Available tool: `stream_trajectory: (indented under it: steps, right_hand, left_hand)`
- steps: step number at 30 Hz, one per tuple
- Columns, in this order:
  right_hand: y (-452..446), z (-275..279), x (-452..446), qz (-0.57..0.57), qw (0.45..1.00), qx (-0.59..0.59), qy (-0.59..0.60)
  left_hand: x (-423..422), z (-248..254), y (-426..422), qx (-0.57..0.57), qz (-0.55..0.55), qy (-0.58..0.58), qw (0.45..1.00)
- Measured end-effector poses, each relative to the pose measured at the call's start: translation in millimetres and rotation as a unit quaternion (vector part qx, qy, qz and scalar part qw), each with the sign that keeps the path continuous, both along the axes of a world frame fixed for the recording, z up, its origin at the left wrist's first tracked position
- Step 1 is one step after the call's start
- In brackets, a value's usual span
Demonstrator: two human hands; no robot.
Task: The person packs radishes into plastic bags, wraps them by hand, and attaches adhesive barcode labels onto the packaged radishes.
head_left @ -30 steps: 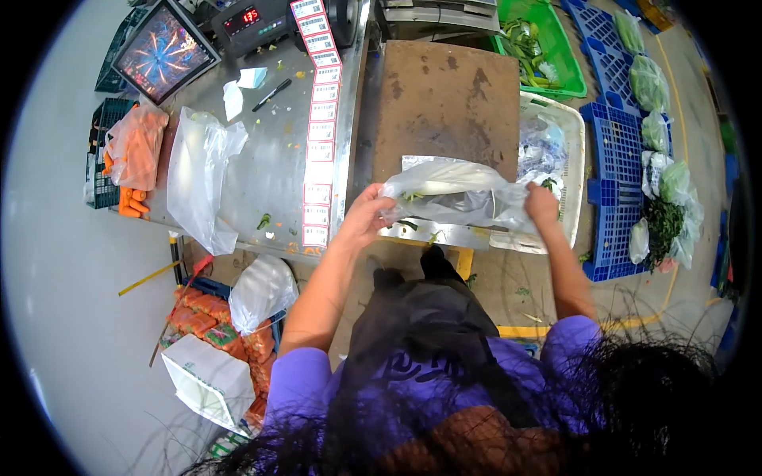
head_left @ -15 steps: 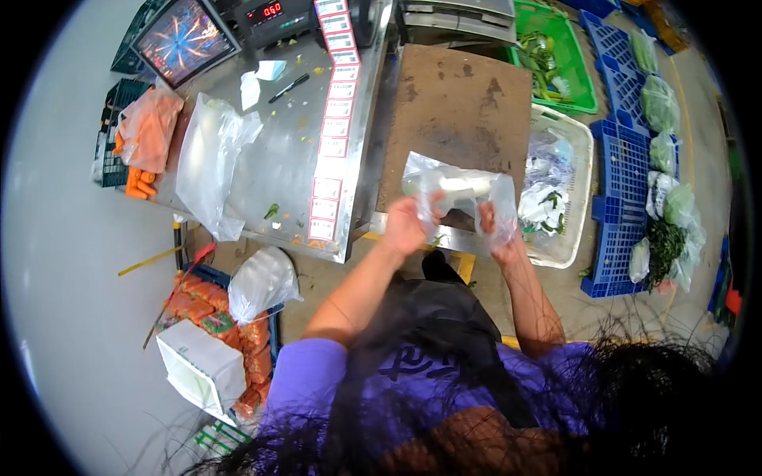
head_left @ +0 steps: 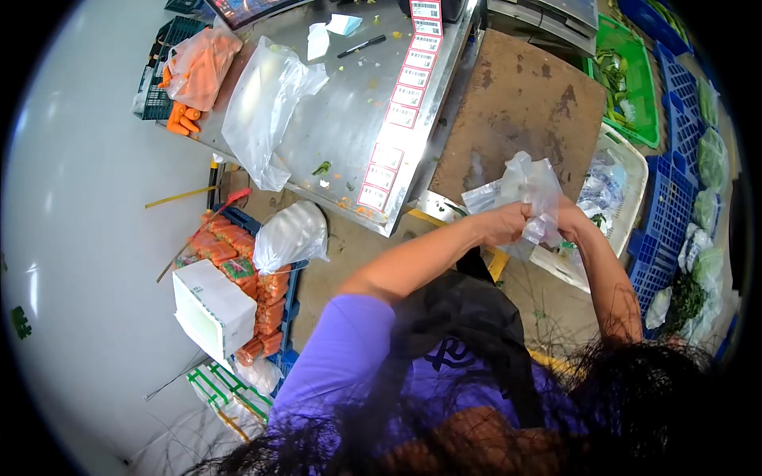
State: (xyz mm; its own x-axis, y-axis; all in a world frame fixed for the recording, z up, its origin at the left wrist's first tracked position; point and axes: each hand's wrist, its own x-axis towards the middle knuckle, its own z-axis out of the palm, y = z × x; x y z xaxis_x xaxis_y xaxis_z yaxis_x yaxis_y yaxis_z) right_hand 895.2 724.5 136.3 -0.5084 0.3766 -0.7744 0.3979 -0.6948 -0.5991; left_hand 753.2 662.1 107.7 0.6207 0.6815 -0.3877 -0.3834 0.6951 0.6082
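At the board (head_left: 520, 103), left hand (head_left: 506, 223) and right hand (head_left: 570, 220) grip a bag (head_left: 533, 184) (crumpled).

Upper left: bag of carrots (head_left: 204, 70); upper centre: black pen (head_left: 362, 46); upper right: green crate (head_left: 645, 87); lower left: white box (head_left: 226, 292).

No text is legible: barcodes (head_left: 407, 96) line the red-edged label strip (head_left: 413, 77), and dark script (head_left: 450, 355) on the purple shirt (head_left: 353, 337) is partly hidden.

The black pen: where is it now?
In the head view, the black pen lies near the top, on the metal table, right of the paper scraps, left of the label strip.
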Motion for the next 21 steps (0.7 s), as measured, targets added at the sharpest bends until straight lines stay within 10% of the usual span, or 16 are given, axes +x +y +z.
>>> stream_trajectory:
  steps: [4, 7, 10, 14, 17, 21]
  right_hand:
    - [-11.7, -2.9, -14.0, -0.286, 0.956, 0.024, 0.063]
    - [-27.5, -70.8, 19.9, -0.296, 0.953, 0.053, 0.039]
    - [-59.2, -137.2, 69.1, -0.274, 0.956, 0.090, -0.052]
    - [-44.0, -146.6, 94.9, -0.186, 0.944, 0.161, -0.218]
    - [-30.1, -109.7, 79.7, -0.339, 0.939, 0.049, -0.019]
    - [-5.1, -83.9, 43.4, -0.559, 0.797, -0.054, 0.223]
  left_hand:
    - [-22.1, 14.3, 26.5, 0.296, -0.135, 0.350, 0.879]
    - [-49.9, -20.7, 44.6, 0.374, 0.007, 0.539, 0.755]
    - [-100.0, -58.2, 57.2, 0.082, 0.094, 0.465, 0.876]
    - [-81.0, -75.7, 45.5, -0.022, 0.029, 0.391, 0.920]
    - [-79.8, -54.4, 44.9, 0.021, 0.056, 0.213, 0.975]
    - [-65.2, -17.5, 46.6, 0.012, 0.225, -0.052, 0.973]
